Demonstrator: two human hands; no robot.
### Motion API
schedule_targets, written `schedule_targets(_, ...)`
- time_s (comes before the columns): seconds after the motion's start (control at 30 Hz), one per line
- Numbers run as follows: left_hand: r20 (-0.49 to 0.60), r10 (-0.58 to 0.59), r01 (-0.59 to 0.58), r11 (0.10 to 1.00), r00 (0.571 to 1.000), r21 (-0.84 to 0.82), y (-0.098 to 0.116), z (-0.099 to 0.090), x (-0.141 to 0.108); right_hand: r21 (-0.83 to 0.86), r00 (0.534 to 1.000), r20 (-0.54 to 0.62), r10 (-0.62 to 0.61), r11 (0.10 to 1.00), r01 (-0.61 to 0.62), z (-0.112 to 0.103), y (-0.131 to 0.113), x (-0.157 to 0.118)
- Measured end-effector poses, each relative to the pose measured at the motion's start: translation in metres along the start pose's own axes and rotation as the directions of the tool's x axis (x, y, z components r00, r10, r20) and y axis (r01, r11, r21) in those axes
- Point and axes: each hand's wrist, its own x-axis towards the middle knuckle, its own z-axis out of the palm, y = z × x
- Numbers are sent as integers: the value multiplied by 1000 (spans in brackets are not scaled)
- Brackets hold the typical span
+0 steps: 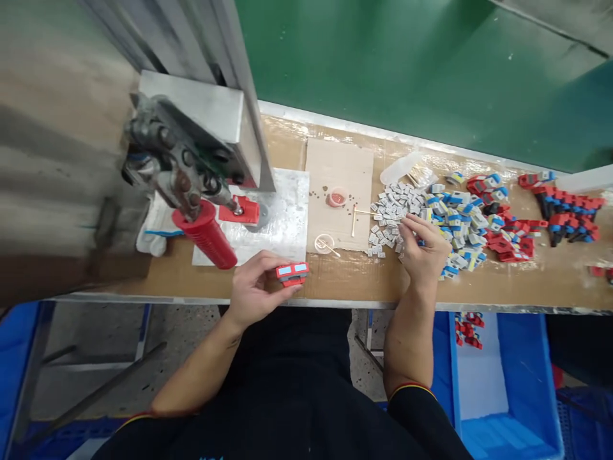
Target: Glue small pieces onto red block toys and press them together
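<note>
My left hand [253, 289] grips a red toy part [292, 273] with light blue windows, between thumb and fingers near the table's front edge. Over the right side of a heap of small grey plastic pieces [393, 206] is my right hand [425, 250]. Its thumb and fingertips come together in a pinch, and I cannot make out what is between them. Just right of that hand lies a pile of white, blue and yellow toy parts [460, 220]. A cotton swab [364, 211] points toward the grey heap.
A toggle press with a red handle [205, 235] stands at left, a red part [239, 209] beneath it. A small cup of red paste [337, 197] rests on cardboard [318, 160], near a round dish [324, 243]. Red toy figures [569, 207] lie right; a blue bin [524, 383] sits below.
</note>
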Motion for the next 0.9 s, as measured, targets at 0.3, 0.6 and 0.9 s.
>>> schedule_targets(0.3, 14, -29, 31, 991, 999, -130, 6, 10, -10, 643, 954, 244, -173, 766, -25, -20, -116, -79)
schedule_targets(0.6, 164, 19, 10, 985, 986, -174, 8, -2, -22, 583, 803, 577, 150, 613, -533, 21, -147, -112)
schedule_targets(0.9, 131, 238, -244, 969, 962, 30, 5, -8, -19, 534, 697, 695, 174, 525, -663, 23, -154, -105)
